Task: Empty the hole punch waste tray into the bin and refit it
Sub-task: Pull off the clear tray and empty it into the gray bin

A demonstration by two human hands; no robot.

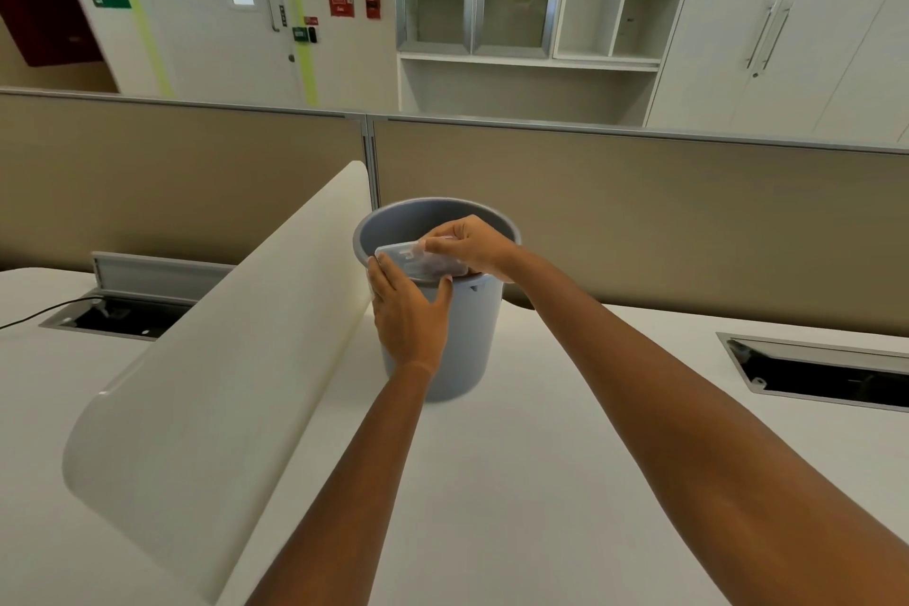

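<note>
A grey-blue round bin (462,340) stands upright on the white desk (541,482). My left hand (409,316) is wrapped around the bin's near rim and wall. My right hand (469,247) holds a clear plastic waste tray (410,259) over the bin's mouth, the tray lying roughly flat across the near part of the opening. The hole punch itself is not in view, and the bin's contents are hidden.
A white curved divider (221,384) rises just left of the bin. Open cable wells sit at the left (113,317) and at the right (826,372). A beige partition (639,212) closes the desk's far side; cupboards and a door stand beyond.
</note>
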